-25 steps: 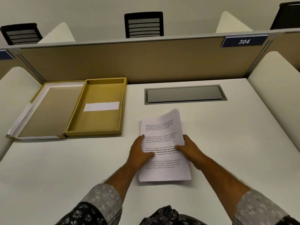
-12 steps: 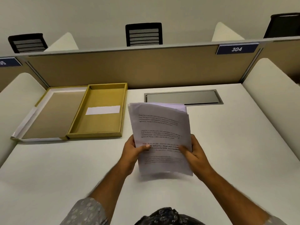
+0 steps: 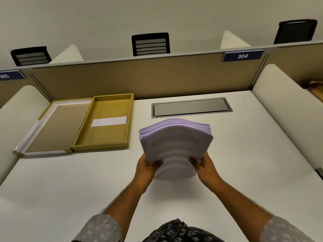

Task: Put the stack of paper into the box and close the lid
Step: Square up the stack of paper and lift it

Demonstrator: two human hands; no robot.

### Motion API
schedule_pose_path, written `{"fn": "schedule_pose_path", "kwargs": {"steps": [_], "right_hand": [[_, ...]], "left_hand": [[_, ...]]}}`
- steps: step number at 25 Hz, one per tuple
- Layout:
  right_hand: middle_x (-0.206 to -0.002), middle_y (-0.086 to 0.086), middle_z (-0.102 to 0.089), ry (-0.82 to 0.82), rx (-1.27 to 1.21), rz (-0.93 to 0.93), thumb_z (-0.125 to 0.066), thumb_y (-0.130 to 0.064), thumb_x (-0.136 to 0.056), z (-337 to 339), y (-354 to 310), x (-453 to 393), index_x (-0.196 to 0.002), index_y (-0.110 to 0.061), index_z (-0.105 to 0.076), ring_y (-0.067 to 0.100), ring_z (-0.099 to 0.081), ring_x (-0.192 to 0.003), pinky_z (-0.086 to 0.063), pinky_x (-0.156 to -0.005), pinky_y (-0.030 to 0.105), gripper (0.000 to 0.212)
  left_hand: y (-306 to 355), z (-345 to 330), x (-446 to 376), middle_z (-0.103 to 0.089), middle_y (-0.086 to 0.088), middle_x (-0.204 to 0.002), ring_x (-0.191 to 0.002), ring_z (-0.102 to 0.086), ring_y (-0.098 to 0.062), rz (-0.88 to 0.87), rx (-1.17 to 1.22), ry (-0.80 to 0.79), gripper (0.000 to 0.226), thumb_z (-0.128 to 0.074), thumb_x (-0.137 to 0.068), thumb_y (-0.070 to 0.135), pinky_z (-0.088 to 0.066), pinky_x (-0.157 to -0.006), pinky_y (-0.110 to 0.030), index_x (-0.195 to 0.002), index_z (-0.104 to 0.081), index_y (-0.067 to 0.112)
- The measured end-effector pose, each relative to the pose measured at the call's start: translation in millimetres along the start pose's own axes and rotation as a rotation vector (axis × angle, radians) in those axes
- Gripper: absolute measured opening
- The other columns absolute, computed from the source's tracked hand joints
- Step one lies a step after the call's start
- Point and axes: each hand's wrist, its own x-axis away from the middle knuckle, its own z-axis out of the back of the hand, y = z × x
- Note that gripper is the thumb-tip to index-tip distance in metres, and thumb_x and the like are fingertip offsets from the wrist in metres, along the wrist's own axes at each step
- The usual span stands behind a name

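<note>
Head view: stack of paper (image 3: 176, 145) off the surface (image 3: 244, 154), upright and bowed, gripped at its lower corners by left hand (image 3: 147, 165) and right hand (image 3: 205, 167), both closed on it. Box (image 3: 103, 143) to the left, well apart, tray open, only a white slip (image 3: 109, 121) inside. Lid (image 3: 52, 126) lies flat, hinged leftward. Nothing loaded yet; placing and closing remain. Path left looks clear. Tray walls are low; far edge sits near the partition (image 3: 148, 77).
</note>
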Motion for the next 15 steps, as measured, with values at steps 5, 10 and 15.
{"fn": "schedule_pose_path", "kwargs": {"steps": [5, 10, 15], "right_hand": [[-0.145, -0.007, -0.060, -0.058, 0.124, -0.086, -0.051, -0.010, -0.109, 0, 36, 0, -0.157, -0.028, -0.040, 0.015, -0.060, -0.132, -0.052, -0.112, 0.037, 0.052], [-0.136, -0.016, -0.058, -0.095, 0.327, -0.103, -0.048, -0.009, -0.109, -1, 52, 0, -0.154, -0.031, -0.043, 0.020, -0.063, -0.128, -0.046, -0.095, 0.013, 0.051], [-0.143, -0.004, -0.065, -0.077, 0.457, -0.106, -0.050, -0.015, -0.109, -3, 42, 7, -0.156, -0.026, -0.042, 0.023, -0.066, -0.127, -0.054, -0.107, 0.035, 0.049]], "left_hand": [[-39, -5, 4, -0.078, 0.017, -0.110, -0.110, -0.071, -0.020, 0.115, -0.018, 0.012, 0.035, -0.075, -0.095, 0.012, -0.057, -0.082, -0.024, -0.111, -0.073, 0.043], [-50, -5, -1, -0.076, 0.012, -0.116, -0.110, -0.071, -0.023, 0.076, -0.098, 0.021, 0.033, -0.075, -0.097, 0.016, -0.060, -0.094, -0.037, -0.109, -0.070, 0.047], [-49, 18, -1, -0.077, 0.030, -0.100, -0.100, -0.074, -0.009, 0.020, -0.259, -0.072, 0.023, -0.079, -0.090, 0.041, -0.060, -0.085, -0.025, -0.097, -0.070, 0.061]]}}
